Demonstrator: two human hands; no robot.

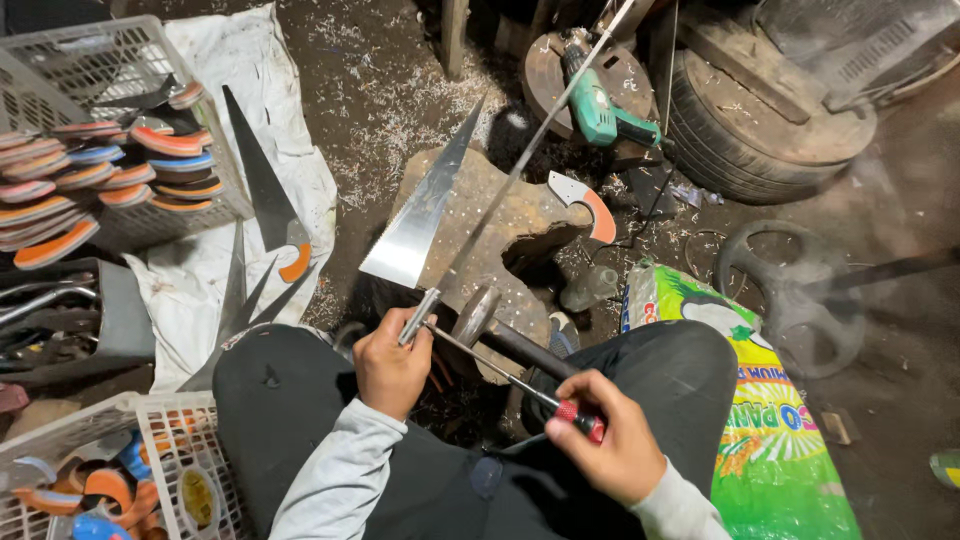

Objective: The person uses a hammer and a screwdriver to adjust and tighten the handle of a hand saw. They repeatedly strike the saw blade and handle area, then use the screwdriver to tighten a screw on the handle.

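Observation:
My left hand (390, 368) grips the metal tang end of a long, pointed, shiny steel blade (425, 205) that stretches away over a worn wooden block (500, 235). My right hand (612, 445) holds a screwdriver with a red handle (578, 418); its thin shaft reaches across to the blade's tang by my left fingers. A hammer (478, 318) leans on the block just beyond both hands. A thin metal rod (540, 135) runs diagonally up from the tang. I sit with dark trousers, knees to either side.
White plastic crates (120, 60) of orange-handled blade parts stand at left and lower left. Dark triangular blades (262, 190) lie on a white sack. A green power drill (600, 105) rests on a round block, a tyre (740, 140) behind it, a green bag (770, 430) at right.

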